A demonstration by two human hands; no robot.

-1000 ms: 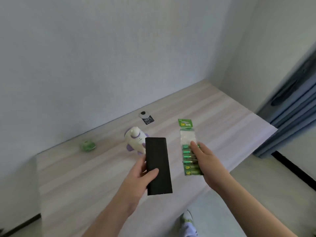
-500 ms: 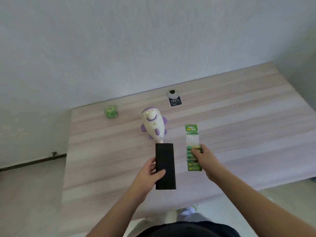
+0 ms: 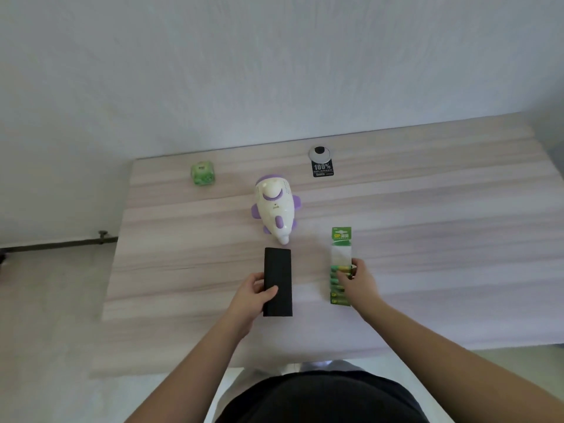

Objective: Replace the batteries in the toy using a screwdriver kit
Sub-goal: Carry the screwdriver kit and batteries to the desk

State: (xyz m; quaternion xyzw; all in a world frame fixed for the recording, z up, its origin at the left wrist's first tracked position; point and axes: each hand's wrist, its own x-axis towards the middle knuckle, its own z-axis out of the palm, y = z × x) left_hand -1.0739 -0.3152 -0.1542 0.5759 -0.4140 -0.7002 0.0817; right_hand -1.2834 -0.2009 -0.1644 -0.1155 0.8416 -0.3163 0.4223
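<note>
Your left hand [image 3: 251, 293] grips the black case [image 3: 278, 280] near its lower end — thumb across the top face, fingers curled round the left edge. The case lies lengthwise, pointing away from you, over the table [image 3: 427, 233]; you cannot tell from here whether it rests on the wood or sits just above it.

Your right hand [image 3: 358, 280] holds the battery pack [image 3: 340, 267], fingertips curled over its right edge about halfway down — the thumb presses on the green cells. The pack lies flat on the table, its green header card pointing away from you, well to the right of the case.

The toy [image 3: 276, 209], a white and purple plane, sits on the table just beyond the case's far end, nose toward you, apart from both hands. Farther back on the left is a small green cube [image 3: 202, 173]. Near the wall on the right is a grommet [image 3: 319, 153] with a black label [image 3: 322, 169] just below it.
</note>
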